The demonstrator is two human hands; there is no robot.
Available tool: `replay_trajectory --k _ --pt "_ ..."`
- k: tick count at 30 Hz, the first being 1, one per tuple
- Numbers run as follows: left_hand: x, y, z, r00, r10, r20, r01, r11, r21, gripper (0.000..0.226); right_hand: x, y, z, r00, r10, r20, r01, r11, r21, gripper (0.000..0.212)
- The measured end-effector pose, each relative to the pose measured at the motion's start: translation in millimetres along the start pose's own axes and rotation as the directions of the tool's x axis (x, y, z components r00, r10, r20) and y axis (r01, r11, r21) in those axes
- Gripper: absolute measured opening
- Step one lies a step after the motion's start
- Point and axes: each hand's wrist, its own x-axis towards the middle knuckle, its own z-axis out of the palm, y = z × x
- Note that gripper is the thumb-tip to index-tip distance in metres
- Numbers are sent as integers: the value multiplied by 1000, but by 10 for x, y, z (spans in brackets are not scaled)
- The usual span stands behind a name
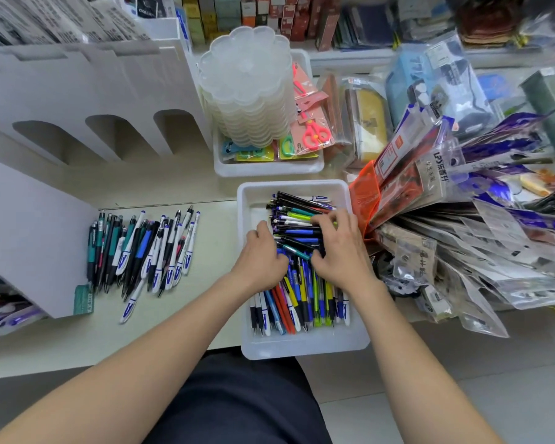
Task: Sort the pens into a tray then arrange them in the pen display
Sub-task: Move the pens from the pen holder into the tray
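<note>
A white tray [305, 347] at the shelf's front edge holds many mixed pens [302, 302]: one bunch lies crosswise at its far end, another lengthwise at its near end. Both my hands are inside the tray. My left hand [261, 257] grips the left ends of the crosswise bunch. My right hand [342, 248] curls over the bunch's right side, fingers round several pens. A loose pile of pens [141, 248] lies on the shelf to the left. The white pen display [87, 100] with arched slots stands at the back left.
A second white tray [266, 166] behind holds a stack of clear flower-shaped dishes [247, 88] and packaged scissors [314, 131]. Hanging bagged stationery [462, 193] crowds the tray's right side. A white divider panel [29, 238] stands at the left.
</note>
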Motion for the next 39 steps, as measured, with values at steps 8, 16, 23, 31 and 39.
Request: replay_trajectory --k 8,16,23,31,39 --pt "279 74 112 991 -134 15 134 990 -33 41 -144 -2 22 987 -82 138 88 995 -36 40" --pt "159 -2 116 996 18 -91 -14 999 46 57 -33 -64 182 987 -104 -122 92 991 -98 16" --pt "124 -59 114 981 166 -102 -155 981 114 54 -76 -48 171 973 -5 -232 -6 999 -48 34" --pt "273 85 85 980 147 -137 -121 976 179 43 33 -1 93 997 33 -67 -44 983 -179 43" --pt "307 10 80 951 236 -200 -216 969 117 50 145 27 106 985 -111 -131 88 981 -173 65"
